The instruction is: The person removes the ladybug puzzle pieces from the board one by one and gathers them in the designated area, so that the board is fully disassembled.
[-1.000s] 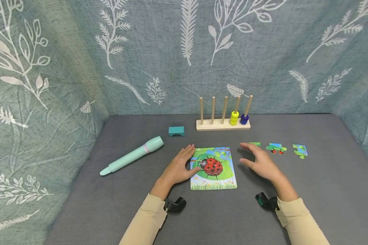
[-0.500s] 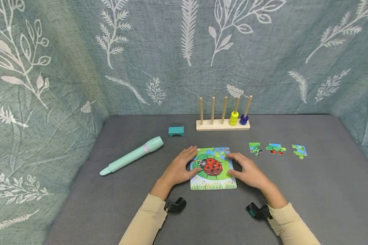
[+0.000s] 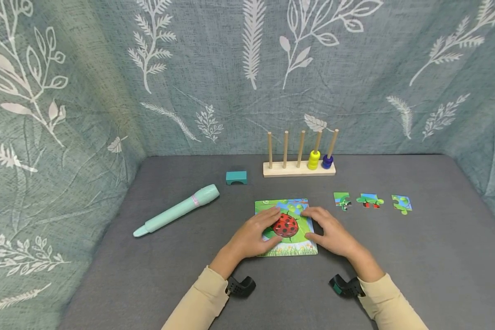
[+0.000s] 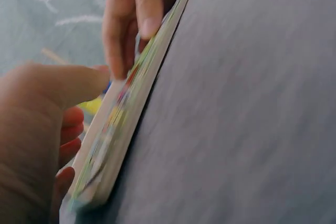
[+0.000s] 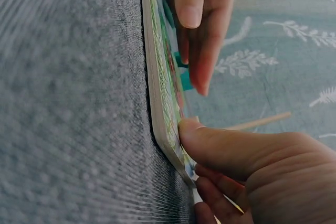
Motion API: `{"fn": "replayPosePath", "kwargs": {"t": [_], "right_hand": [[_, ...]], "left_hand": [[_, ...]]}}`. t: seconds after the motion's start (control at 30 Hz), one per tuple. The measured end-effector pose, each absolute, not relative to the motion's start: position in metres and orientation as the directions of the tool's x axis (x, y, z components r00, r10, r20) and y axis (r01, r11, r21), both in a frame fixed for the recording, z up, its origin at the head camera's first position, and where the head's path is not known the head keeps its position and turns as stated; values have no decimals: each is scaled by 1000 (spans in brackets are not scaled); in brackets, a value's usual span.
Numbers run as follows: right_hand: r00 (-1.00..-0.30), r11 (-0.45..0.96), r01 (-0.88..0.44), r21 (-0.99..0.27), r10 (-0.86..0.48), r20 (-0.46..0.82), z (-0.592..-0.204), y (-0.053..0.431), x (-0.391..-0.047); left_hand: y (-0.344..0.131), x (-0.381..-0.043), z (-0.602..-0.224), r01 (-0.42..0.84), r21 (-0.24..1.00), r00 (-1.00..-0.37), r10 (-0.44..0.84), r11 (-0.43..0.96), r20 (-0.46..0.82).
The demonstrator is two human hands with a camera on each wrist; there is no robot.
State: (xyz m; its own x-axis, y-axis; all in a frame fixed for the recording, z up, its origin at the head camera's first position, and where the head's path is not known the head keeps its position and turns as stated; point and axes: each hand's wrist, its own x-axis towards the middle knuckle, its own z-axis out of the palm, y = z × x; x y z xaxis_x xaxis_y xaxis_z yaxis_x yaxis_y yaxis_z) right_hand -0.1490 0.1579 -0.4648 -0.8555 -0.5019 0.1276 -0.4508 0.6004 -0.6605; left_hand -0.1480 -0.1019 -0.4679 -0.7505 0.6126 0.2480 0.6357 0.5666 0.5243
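A ladybug jigsaw puzzle (image 3: 290, 250) lies flat in its square board on the table, below the middle of the head view. My left hand (image 3: 253, 233) is over the puzzle's left half, fingers extended, covering part of the ladybug's head side. At the right edge my right hand (image 3: 332, 231) rests its fingertips and thumb on the picture. The right wrist view has the right thumb (image 5: 215, 142) right at the puzzle surface (image 5: 164, 87), near a board corner. In the left wrist view, the left thumb (image 4: 73, 83) is spread over the board (image 4: 126, 135).
Three loose jigsaw pieces, a green one (image 3: 342, 200), a red-and-green one (image 3: 370, 200) and a blue one (image 3: 402, 204), lie right of the puzzle. Behind stand a peg stacker (image 3: 299, 169) with yellow and blue rings and a teal block (image 3: 236, 178). A mint pen-shaped object (image 3: 175, 211) lies left.
My right hand has come left from beside the loose pieces onto the puzzle's right edge. My left hand has slid from the left edge inward over the picture.
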Motion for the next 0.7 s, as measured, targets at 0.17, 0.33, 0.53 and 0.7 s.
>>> {"fn": "replayPosePath", "kwargs": {"t": [0.17, 0.33, 0.53, 0.7], "right_hand": [[-846, 595, -469, -653, -516, 137, -466, 158, -149], [-844, 601, -476, -642, -517, 142, -466, 159, -148], [-858, 597, -453, -662, -493, 143, -466, 154, -147], [-881, 579, -410, -705, -452, 141, -466, 149, -146]], "left_hand": [[-92, -143, -469, 654, 477, -727, 661, 586, 184], [-89, -143, -470, 655, 458, -727, 666, 601, 166], [-90, -143, -469, 647, 476, -731, 663, 595, 164], [-91, -143, -469, 640, 491, -734, 660, 591, 160]]}}
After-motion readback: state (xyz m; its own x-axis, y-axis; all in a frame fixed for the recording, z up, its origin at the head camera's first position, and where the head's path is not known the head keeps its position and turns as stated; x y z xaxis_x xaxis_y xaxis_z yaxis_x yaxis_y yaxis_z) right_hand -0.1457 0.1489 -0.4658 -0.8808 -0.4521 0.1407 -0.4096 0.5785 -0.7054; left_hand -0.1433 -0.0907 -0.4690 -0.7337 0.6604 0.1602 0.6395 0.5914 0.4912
